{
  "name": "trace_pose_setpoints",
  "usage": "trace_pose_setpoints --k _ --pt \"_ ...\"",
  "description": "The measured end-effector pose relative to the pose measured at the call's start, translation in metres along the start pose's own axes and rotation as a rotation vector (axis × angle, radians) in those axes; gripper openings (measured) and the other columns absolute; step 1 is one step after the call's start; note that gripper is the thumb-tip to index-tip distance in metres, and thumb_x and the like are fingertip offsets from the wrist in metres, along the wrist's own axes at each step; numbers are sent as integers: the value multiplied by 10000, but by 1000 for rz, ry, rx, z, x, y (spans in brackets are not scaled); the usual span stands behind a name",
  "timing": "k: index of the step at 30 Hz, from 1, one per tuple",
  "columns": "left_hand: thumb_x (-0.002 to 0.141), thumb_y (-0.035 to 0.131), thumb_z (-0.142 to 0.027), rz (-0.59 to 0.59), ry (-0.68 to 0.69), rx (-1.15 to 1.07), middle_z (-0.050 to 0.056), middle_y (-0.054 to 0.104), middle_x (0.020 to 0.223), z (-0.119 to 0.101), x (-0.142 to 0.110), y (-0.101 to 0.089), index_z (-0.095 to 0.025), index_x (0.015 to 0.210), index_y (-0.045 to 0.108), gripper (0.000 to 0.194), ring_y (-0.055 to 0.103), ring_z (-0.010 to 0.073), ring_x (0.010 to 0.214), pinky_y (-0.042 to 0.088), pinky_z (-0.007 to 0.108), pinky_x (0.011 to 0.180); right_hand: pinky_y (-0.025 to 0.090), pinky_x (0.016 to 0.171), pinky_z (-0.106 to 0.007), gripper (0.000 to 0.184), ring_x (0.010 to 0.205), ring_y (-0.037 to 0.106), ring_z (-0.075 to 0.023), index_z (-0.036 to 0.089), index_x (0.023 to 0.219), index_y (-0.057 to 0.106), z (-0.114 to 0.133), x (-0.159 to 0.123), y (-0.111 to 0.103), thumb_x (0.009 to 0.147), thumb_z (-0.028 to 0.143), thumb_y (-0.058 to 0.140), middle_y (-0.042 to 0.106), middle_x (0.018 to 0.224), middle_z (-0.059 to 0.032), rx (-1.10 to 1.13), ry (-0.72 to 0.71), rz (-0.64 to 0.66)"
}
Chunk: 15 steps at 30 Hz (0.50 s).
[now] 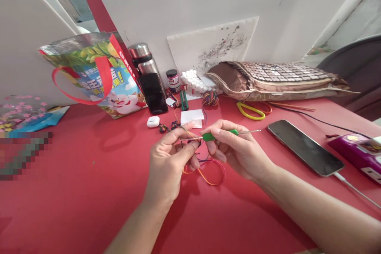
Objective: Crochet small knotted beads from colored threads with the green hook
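Green-handled hook [208,137]: mid-frame, right hand [238,151], fingers clamped on it
Orange-red cord [213,184]: mid-frame, left hand [168,160], fingers pinching it
Printed bag [89,71]: upper left, contents hidden
Flask [139,50], jar [173,81]: upper middle, capped

Green-handled hook [208,137], metal out both ends, near level, right tip slightly high. Yarn [212,184], orange into pink, loops below; seems wrapped on hook's left end, detail too small.
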<state>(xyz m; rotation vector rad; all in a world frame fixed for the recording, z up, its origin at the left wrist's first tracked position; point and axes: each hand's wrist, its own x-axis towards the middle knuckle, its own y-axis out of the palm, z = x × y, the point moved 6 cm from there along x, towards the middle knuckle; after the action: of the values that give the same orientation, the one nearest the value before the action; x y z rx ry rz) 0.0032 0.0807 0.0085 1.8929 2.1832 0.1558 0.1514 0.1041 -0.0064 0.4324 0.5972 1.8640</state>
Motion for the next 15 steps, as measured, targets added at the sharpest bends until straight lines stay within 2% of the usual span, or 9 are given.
trace_pose_setpoints --k 3,6,8,11,15 --pt "712 928 -211 -11 72 62 10 797 842 -4 -1 -2 -230 811 842 132 602 88 426 437 210 380 324 425 -218 259 421 471 -75 172 763 779 -1 0 -1 841 397 880 696 574 -11 12 41 18" --pt "680 959 -191 -7 103 69 -2 781 770 -6 -1 -2 -261 886 878 232 598 93 440 451 208 394 303 391 -211 252 440 519 -104 171 766 806 -1 -1 -1 814 402 894 691 550 -26 -3 90 56" --pt "668 975 -196 20 98 43 3 784 757 -5 -3 -1 -270 934 890 290 605 102 449 463 211 399 313 379 -210 273 469 567 -128 176 738 795 1 -3 2 804 416 908 695 556 -34 -1 80 102" --pt "707 962 -233 58 110 21 23 798 782 -5 -5 1 -261 955 892 259 620 112 456 489 223 410 330 368 -217 300 477 587 -140 179 731 790 5 -5 6 806 439 919 702 573 -38 -13 37 158" --pt "762 935 -241 55 147 54 18 784 783 -6 -6 1 -257 952 890 196 643 112 481 524 218 442 353 406 -230 277 444 524 -104 181 832 809 8 -6 5 861 446 886 700 595 -16 -30 -21 75"
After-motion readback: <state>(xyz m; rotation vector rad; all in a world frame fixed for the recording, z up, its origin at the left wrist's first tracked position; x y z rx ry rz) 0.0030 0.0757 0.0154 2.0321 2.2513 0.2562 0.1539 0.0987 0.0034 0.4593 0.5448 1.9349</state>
